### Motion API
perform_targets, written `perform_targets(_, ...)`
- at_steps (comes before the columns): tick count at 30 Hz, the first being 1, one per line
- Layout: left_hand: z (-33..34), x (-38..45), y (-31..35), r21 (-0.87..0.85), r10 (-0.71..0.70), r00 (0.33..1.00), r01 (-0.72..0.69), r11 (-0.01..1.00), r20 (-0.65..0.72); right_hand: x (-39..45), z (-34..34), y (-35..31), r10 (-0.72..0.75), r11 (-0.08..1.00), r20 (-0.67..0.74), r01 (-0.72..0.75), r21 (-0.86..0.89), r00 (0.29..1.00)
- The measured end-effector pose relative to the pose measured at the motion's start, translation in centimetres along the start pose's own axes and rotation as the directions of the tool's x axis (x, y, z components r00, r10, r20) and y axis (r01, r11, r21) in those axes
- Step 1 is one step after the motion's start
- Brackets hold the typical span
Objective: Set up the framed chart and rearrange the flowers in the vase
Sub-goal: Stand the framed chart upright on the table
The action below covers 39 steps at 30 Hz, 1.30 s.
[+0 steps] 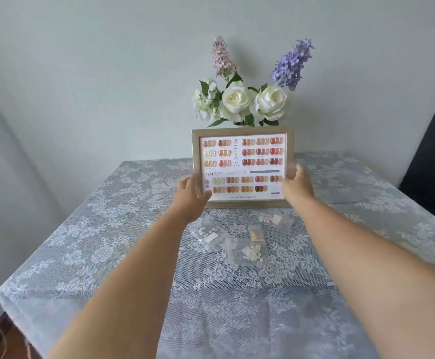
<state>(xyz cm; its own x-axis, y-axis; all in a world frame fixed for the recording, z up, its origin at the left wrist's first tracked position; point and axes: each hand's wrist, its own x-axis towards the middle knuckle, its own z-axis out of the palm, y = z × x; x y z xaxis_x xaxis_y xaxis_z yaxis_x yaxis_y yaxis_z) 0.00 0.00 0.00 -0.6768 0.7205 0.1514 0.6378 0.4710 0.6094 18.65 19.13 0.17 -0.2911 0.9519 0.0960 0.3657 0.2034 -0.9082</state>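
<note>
The framed chart (pixel 242 167) stands upright near the back of the desk (pixel 81 229), with its lower edge on the lace cloth (pixel 133 268) and its printed face toward the person. The left hand (pixel 191 194) takes the lower left corner of the frame, the thumb in front and the fingers behind, so this grip is closed on the frame. The right hand (pixel 295 186) is at the right edge, but it is blurred, and I cannot tell if its grip is closed or only touching. I think two hands at both sides keep the frame from tipping while it is settled. The flowers (pixel 242 99) rise directly behind the chart, which hides the vase. Small clear packets (pixel 237 239) lie in front, apart from the frame.
</note>
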Motion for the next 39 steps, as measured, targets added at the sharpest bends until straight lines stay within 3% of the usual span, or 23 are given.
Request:
perform_targets(8,0.0,1.7,-1.7,-0.070,-0.073,0.996,0.076,0.995,0.045,1.3,0.6,1.3,0.019,1.000,0.028,-0.018,-0.024,0.999)
perform_targets(13,-0.6,2.5,-1.0,-0.220,-0.131,0.987,0.148,0.964,0.093,1.1,0.0,1.1,-0.037,0.997,0.014,0.038,-0.068,0.999)
perform_targets(19,-1.1,3.1,-0.6,-0.272,-0.092,0.987,0.125,0.954,0.132,1.8,-0.7,1.3,-0.054,0.991,0.034,0.058,-0.124,0.998)
perform_targets(24,-1.1,4.3,-1.9,-0.286,-0.133,0.989,0.147,0.947,0.070,2.4,0.1,1.4,-0.065,0.983,0.018,0.068,-0.171,0.998)
perform_targets(28,-0.2,5.3,-3.0,-0.250,-0.166,0.984,0.147,0.957,-0.057,3.0,1.3,1.6,-0.060,0.986,-0.036,0.054,-0.161,0.998)
perform_targets(39,-4.2,6.7,-10.4,-0.231,-0.170,0.948,0.108,0.967,-0.268,2.8,8.7,-0.7,-0.152,0.988,-0.009,0.152,0.006,0.988)
